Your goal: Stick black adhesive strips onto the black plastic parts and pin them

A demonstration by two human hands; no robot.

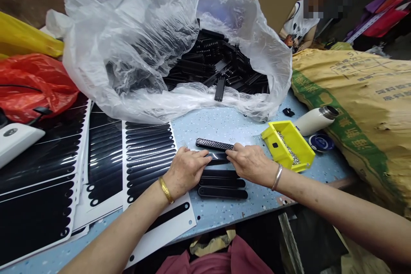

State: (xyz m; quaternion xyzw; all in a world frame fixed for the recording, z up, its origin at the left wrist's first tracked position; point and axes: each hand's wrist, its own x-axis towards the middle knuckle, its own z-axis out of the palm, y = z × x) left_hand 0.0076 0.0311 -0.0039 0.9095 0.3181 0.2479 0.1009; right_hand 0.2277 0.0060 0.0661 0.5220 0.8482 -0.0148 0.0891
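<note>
My left hand (188,170) and my right hand (252,162) meet over a glossy black strip (218,158) in the middle of the table. Fingers of the left press together at its left end, while the right pinches the other end. Just beyond lies a black bar with a mesh-patterned face (213,143), close to my right fingertips. Several smooth black bars (222,192) with rounded ends are lined up on the near side. By my left forearm, a white backing sheet (175,230) carries rows of long black stickers (149,154).
A large clear plastic bag (135,43) spills black slotted parts (220,87) at the back. Right of my hands stand a yellow bin (272,147) of small metal pieces and a white bottle (313,120) on its side. A yellow sack (356,94) borders the right; another person (302,21) sits behind.
</note>
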